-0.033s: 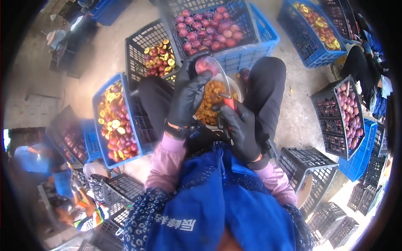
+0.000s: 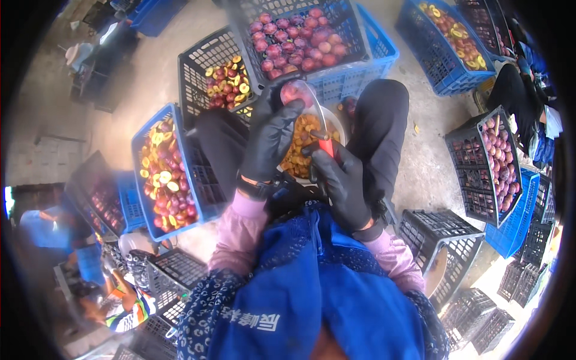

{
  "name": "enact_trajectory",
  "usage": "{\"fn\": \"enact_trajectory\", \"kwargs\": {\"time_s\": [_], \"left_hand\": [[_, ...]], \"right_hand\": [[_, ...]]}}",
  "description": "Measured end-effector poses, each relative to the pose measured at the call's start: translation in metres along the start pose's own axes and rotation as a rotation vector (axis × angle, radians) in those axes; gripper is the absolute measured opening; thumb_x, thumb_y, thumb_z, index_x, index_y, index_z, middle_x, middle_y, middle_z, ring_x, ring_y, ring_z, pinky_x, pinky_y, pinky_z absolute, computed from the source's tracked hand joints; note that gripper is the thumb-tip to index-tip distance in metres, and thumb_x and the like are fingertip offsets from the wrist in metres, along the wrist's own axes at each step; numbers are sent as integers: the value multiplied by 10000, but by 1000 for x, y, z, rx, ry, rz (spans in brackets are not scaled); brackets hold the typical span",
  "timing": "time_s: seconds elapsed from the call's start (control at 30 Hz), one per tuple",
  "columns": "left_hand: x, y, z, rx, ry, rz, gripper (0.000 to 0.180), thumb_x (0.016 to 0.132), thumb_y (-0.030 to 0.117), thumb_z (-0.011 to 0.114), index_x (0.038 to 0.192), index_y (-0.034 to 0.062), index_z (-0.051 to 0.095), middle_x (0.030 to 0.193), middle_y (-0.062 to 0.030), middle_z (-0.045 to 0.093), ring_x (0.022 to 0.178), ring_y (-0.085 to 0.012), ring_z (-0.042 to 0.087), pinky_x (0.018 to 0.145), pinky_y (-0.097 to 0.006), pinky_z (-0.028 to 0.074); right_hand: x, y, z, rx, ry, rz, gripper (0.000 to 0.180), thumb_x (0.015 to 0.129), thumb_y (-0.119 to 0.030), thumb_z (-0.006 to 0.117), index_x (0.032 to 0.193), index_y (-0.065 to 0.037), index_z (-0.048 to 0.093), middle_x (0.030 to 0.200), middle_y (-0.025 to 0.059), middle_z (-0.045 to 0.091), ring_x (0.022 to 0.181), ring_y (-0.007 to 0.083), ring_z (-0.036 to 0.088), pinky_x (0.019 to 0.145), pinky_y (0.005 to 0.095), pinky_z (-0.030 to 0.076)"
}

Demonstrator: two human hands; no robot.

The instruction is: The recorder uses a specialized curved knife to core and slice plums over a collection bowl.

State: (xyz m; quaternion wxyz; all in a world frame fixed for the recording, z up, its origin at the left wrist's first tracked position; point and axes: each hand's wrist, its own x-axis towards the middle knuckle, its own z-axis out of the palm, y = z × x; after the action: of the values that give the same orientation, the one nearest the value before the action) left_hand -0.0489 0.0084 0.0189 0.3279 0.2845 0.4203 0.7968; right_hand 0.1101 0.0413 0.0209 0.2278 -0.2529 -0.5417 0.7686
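Observation:
A red plum (image 2: 294,91) is gripped in my left hand (image 2: 267,135), which wears a black glove, its fingers curled around the fruit. In my right hand (image 2: 347,189), gloved the same way, is a knife (image 2: 326,146) with a red handle. Its thin curved blade rises beside the plum's right side; whether it cuts into the skin I cannot tell. Below both hands, between my knees, stands a white bucket (image 2: 341,125) with brownish-yellow fruit pieces (image 2: 294,157) in it. My right fingers are wrapped round the handle and partly hide it.
Ahead, a black crate (image 2: 240,30) of whole plums rests on a blue crate (image 2: 384,57). Halved plums fill a black crate (image 2: 195,54) and a blue crate (image 2: 139,162) on the left. More plum crates (image 2: 465,174) stand at right. Other people sit at both sides.
The knife handle and my right hand have shifted very slightly. My left hand keeps the plum in the same place.

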Motion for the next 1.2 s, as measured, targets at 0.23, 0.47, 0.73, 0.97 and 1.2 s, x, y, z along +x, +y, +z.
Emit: {"fn": "enact_trajectory", "kwargs": {"time_s": [0.23, 0.47, 0.73, 0.97, 1.2], "left_hand": [[-44, -16, 6, -413, 7, -211, 308, 940, 121, 510, 1232, 23, 523, 1169, -113, 587, 1033, -193, 607, 881, -355, 534], [-35, -14, 10, -56, 51, -46, 435, 845, -59, 535, 1275, -19, 478, 1252, -90, 522, 1154, -169, 525, 980, -287, 447], [-38, -19, 13, -18, 86, -61, 444, 829, -78, 576, 1259, -8, 489, 1212, -86, 548, 1150, -171, 522, 972, -284, 442], [-41, -17, 19, 24, 96, -75, 460, 773, -109, 614, 1209, 0, 517, 1166, -81, 564, 1078, -150, 547, 932, -281, 464], [-34, -25, 20, -31, 87, -87, 412, 844, 24, 617, 1240, -8, 506, 1175, -66, 560, 1056, -134, 557, 918, -269, 463]], "right_hand": [[0, 9, -7, -118, 14, -174, 314, 975, -267, 543, 973, 38, 617, 638, -2, 509, 598, 47, 456, 526, 235, 365], [-15, 21, -12, -159, 65, -166, 303, 972, -257, 545, 931, 35, 615, 634, -1, 508, 591, 44, 446, 524, 242, 363], [-13, 28, -10, -182, 100, -125, 236, 959, -197, 570, 912, 28, 620, 612, -1, 497, 585, 39, 440, 515, 244, 370], [-9, 38, -10, -433, 196, -301, 204, 931, -162, 583, 942, 42, 588, 636, 176, 584, 553, 287, 609, 509, 353, 435], [-4, 45, -12, -556, 265, -360, 182, 900, -154, 621, 906, 18, 560, 646, 211, 578, 588, 381, 612, 499, 393, 447]]}}
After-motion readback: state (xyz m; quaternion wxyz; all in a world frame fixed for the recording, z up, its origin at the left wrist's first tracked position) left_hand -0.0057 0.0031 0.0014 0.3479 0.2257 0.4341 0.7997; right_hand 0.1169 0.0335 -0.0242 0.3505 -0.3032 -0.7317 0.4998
